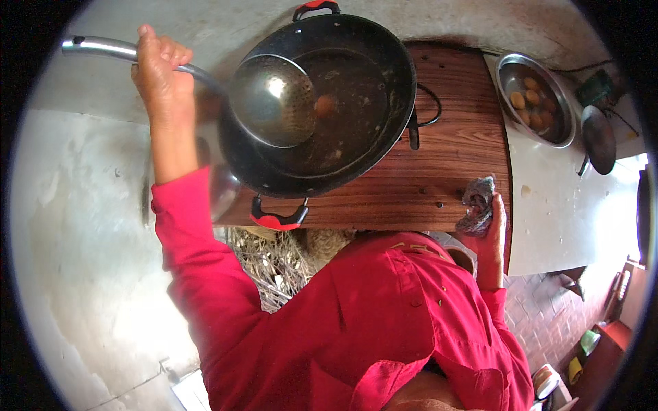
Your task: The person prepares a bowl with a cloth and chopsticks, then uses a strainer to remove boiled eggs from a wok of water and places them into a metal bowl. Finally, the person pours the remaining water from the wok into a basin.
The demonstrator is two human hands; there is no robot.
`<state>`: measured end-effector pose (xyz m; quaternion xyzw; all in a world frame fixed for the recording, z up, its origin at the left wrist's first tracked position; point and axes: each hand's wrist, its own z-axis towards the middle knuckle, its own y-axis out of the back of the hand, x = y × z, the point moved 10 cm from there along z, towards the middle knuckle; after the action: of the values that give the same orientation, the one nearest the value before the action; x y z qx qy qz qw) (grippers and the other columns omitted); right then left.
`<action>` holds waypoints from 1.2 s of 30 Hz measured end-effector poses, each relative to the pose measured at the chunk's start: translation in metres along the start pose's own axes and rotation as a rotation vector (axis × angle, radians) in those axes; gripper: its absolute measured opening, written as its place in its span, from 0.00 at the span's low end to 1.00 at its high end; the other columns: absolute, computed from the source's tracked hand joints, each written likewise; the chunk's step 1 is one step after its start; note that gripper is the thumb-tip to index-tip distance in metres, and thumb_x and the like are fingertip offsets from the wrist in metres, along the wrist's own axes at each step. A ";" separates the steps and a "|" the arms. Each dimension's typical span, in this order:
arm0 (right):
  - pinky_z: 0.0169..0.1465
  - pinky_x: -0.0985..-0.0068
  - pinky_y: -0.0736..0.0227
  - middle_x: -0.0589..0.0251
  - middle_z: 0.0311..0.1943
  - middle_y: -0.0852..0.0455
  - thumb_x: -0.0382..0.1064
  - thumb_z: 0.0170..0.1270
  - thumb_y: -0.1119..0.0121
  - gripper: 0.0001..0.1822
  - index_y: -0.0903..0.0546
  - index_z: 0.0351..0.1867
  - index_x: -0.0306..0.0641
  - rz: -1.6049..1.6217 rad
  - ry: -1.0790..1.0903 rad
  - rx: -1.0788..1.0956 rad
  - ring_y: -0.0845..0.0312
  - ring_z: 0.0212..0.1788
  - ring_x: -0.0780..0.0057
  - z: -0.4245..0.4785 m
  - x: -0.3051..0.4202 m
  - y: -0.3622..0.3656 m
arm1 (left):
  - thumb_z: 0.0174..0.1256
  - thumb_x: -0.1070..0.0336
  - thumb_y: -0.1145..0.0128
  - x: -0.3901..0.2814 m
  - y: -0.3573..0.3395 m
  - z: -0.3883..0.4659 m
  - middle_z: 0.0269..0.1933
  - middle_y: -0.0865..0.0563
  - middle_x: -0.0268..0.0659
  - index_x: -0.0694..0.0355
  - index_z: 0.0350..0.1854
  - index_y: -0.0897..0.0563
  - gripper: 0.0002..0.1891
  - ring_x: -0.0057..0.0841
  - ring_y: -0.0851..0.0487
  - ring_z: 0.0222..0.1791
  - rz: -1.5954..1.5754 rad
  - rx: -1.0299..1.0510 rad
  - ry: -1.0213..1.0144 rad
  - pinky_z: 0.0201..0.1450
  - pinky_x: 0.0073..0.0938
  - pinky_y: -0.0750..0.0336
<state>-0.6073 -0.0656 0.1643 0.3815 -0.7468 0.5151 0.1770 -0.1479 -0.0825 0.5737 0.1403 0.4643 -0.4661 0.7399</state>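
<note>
My left hand [164, 67] grips the metal handle of a perforated skimmer [275, 100]. The skimmer's bowl hangs inside a large black wok [406, 77] with red and black handles. Just beside the bowl's right edge, a round orange-brown piece of food [325, 106] shows in the wok; it may be an egg. Dark liquid seems to cover the wok's bottom. At the right end of the wood-grain worktop, my right hand [496, 221] holds a crumpled grey cloth [477, 208], its fingers mostly hidden.
A steel basin [568, 123] with several orange-yellow round pieces in liquid stands on a pale counter [545, 216]. Beside it is a small dark pan [599, 141]. Dry twigs [267, 262] lie below the worktop [457, 118]. A wall [92, 205] bounds the left.
</note>
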 end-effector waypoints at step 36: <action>0.28 0.84 0.36 0.70 0.27 0.25 0.50 0.61 0.53 0.14 0.26 0.35 0.42 -0.161 0.159 -0.118 0.33 0.26 0.84 -0.010 0.020 -0.010 | 0.62 0.59 0.54 0.025 -0.076 -0.003 0.13 0.44 0.26 0.53 0.13 0.43 0.19 0.15 0.47 0.14 -0.247 0.158 0.070 0.23 0.20 0.46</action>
<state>-0.6140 -0.0663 0.1876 0.3872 -0.7264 0.4830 0.2985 -0.2088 -0.1349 0.5685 0.1560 0.4656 -0.5835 0.6468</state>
